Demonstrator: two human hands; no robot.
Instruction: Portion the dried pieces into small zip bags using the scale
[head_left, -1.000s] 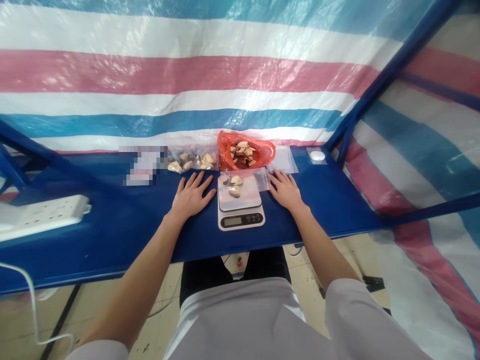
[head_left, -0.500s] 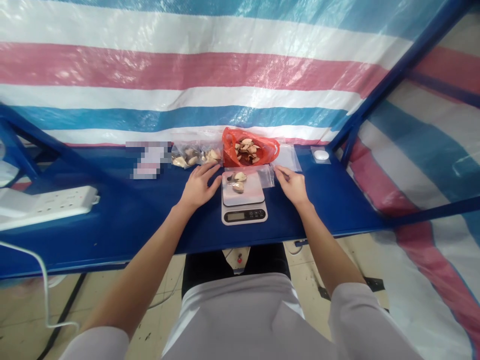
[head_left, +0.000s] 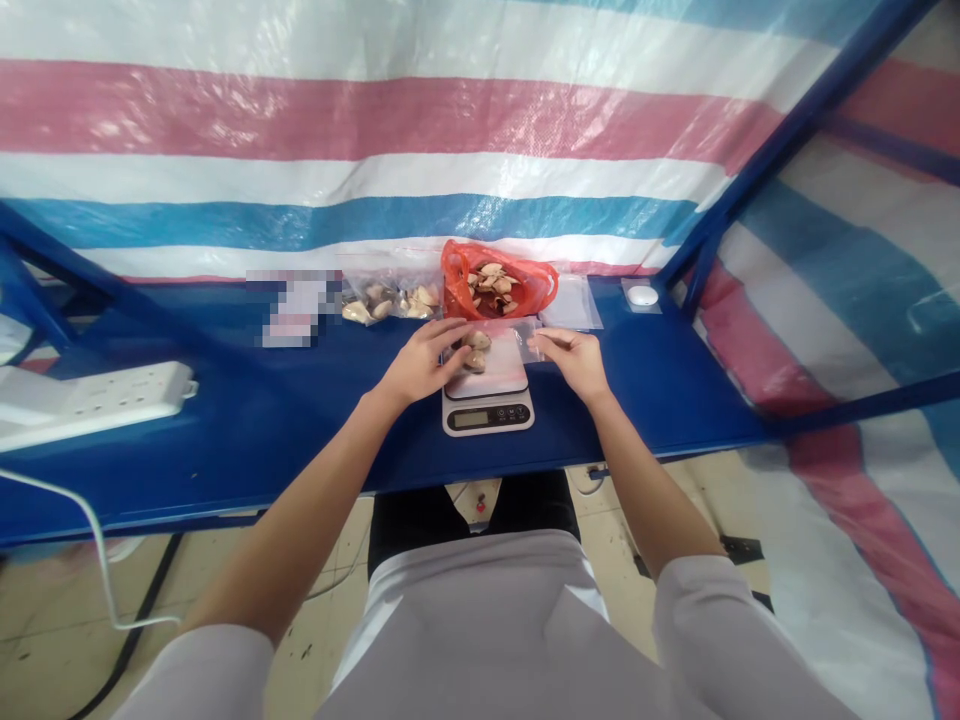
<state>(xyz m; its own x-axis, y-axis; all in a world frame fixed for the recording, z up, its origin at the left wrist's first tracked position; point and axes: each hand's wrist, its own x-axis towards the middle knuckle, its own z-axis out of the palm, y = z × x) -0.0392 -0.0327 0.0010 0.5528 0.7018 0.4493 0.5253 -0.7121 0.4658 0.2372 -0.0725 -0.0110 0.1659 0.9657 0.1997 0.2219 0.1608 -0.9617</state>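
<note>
Though partly masked by fingers, two pale shells (head_left: 476,352) visible on the platform of a digital scale (head_left: 487,412), near its centre. Clear bag (head_left: 501,338) lying across the platform's far part; shells inside or under it, not determinable through the glare. Left hand (head_left: 421,363) over the bag's left edge, fingers extended, not clenched; firm grasp impossible to confirm. Right hand (head_left: 571,363) just right of the platform, fingertips gathered at the bag's right corner, apparently pinching the plastic. Beyond the scale, touching neither hand: red bag (head_left: 471,282) holding shell pieces, knotted or folded top not clearly resolved; beside it, a second clear bag (head_left: 386,305) of shells. Further left, a pixelated patch (head_left: 292,307), contents unreadable. Flat plastic sleeve (head_left: 570,303) right of the red bag. All on a blue table (head_left: 660,400). Scale readout too small to read.
</note>
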